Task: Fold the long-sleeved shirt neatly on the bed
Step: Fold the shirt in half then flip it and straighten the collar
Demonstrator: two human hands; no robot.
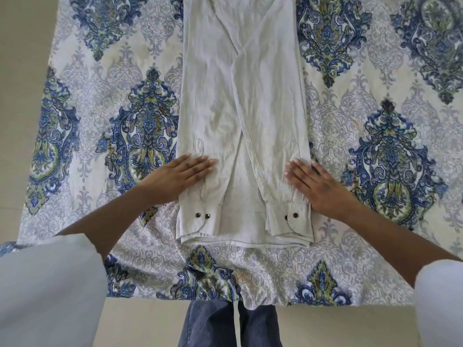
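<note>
1. The left hand (184, 175) lies flat, fingers together, palm pressing the left sleeve near its cuff (200, 216); it grips nothing.
2. The right hand (317, 185) is likewise flat and open, pressing the right sleeve above its cuff (292, 217).
3. The shirt (240, 108) lies lengthwise on the patterned bedspread (375, 146), its hem nearest the person.
4. Judging from this, both sides and sleeves are already folded inward into a narrow strip; the crosswise folds, hem toward collar, appear still to come.
</note>
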